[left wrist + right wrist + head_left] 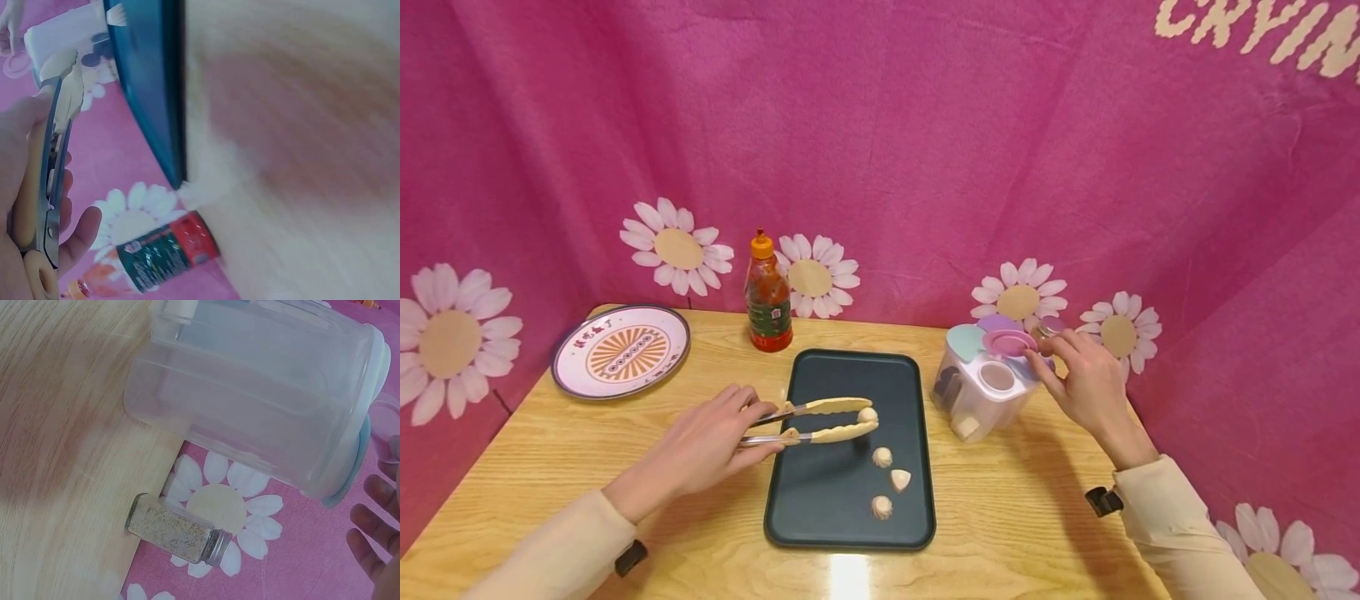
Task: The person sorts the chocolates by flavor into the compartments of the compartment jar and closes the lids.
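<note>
My left hand (718,437) grips a pair of tongs (838,406) with cream-coloured tips, held over the dark tray (808,517). Between those tips is a small round cream-coloured piece (867,414). Three more pieces lie on the tray: two swirled ones and a triangular one (900,480). To the right, my right hand (1086,383) pinches the raised pink lid (1009,342) of a clear container (992,408), and a round opening shows in its white top. Inside, near the bottom, sits a pale piece (967,428).
A sauce bottle (769,300) stands behind the tray, and a patterned plate (621,350) lies at the back left. Beside the container is a glass seasoning jar (175,530). A pink cloth with daisies hangs along the table's back and sides.
</note>
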The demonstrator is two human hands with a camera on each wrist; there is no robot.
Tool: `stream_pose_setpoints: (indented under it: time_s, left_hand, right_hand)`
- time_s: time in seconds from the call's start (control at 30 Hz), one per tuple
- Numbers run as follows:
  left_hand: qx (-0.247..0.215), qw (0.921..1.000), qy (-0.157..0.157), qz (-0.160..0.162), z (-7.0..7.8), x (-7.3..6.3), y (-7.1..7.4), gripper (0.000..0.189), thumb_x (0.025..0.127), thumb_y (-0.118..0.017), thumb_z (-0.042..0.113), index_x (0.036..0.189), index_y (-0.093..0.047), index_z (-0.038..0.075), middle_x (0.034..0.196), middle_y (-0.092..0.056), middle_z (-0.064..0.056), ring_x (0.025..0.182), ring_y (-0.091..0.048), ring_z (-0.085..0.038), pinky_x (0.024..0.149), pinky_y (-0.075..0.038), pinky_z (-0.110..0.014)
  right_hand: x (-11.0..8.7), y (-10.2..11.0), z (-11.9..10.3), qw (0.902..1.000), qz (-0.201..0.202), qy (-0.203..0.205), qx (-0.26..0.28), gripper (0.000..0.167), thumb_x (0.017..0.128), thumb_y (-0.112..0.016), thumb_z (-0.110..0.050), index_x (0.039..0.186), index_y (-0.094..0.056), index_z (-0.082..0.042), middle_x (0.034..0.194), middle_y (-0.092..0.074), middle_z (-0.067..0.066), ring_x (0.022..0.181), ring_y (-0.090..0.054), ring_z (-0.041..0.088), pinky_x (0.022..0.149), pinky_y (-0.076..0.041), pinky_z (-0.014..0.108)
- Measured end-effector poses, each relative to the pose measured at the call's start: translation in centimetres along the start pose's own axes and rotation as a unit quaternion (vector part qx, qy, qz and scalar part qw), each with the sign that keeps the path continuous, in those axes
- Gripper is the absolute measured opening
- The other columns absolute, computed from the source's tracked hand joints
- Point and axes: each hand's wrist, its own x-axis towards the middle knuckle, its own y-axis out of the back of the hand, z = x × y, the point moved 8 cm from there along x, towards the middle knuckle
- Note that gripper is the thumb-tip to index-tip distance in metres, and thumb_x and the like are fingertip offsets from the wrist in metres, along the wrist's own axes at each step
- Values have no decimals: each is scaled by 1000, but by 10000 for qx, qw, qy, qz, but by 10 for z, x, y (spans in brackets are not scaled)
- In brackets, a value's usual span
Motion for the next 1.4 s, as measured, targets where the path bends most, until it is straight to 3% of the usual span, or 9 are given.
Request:
stream_pose_setpoints:
  time_s: [0.23, 0.5, 0.7, 0.93, 1.17, 1.4]
  left_hand:
    - [-58, 9998, 122, -155, 15, 35, -2, 55, 93, -74, 57, 130, -71, 16, 108, -63, -2, 94, -55, -15, 72, -52, -29]
    - [-142, 9994, -222, 228, 44, 70, 6, 54, 92, -76, 53, 130, -72, 15, 106, -64, -3, 93, -56, -16, 72, -54, -29]
    - [-217, 9973, -501, 482, 65, 95, 11, 55, 95, -74, 53, 132, -71, 13, 108, -64, -5, 96, -58, -19, 75, -55, -31]
    - [-484, 9970, -513, 333, 84, 121, 10, 55, 95, -73, 53, 136, -69, 16, 115, -65, -6, 96, -57, -17, 73, -55, -31]
    - [-542, 9968, -582, 82, 100, 134, 3, 57, 96, -72, 53, 138, -68, 15, 117, -66, -7, 100, -57, -17, 79, -56, -32]
    - [-553, 9960, -691, 136, 107, 137, -2, 54, 96, -74, 49, 136, -69, 14, 113, -65, -6, 98, -56, -17, 74, -52, -30]
  right_hand:
    - [1, 0, 2, 9999, -43, -160, -23, 20, 82, -83, -21, 88, -73, -4, 78, -69, 9, 65, -58, 25, 56, -45, 44]
    - [0, 1, -1, 9999, -41, 0, -112, 24, 87, -77, -26, 89, -74, -2, 80, -70, 12, 65, -58, 27, 54, -44, 42]
    - [2, 2, -2, 9999, -39, 44, -125, 22, 85, -78, -23, 89, -73, -2, 81, -71, 13, 66, -61, 29, 54, -46, 44]
    - [2, 2, -2, 9998, -105, 42, -169, 22, 84, -79, -22, 88, -73, -1, 82, -71, 13, 68, -62, 30, 56, -47, 45]
    - [1, 2, -1, 9997, -104, 43, -194, 23, 85, -78, -23, 89, -74, -2, 82, -71, 13, 65, -59, 27, 54, -45, 42]
    - [1, 3, -2, 9998, -45, 78, -178, 23, 85, -78, -24, 89, -74, -2, 81, -71, 12, 64, -59, 26, 53, -44, 41]
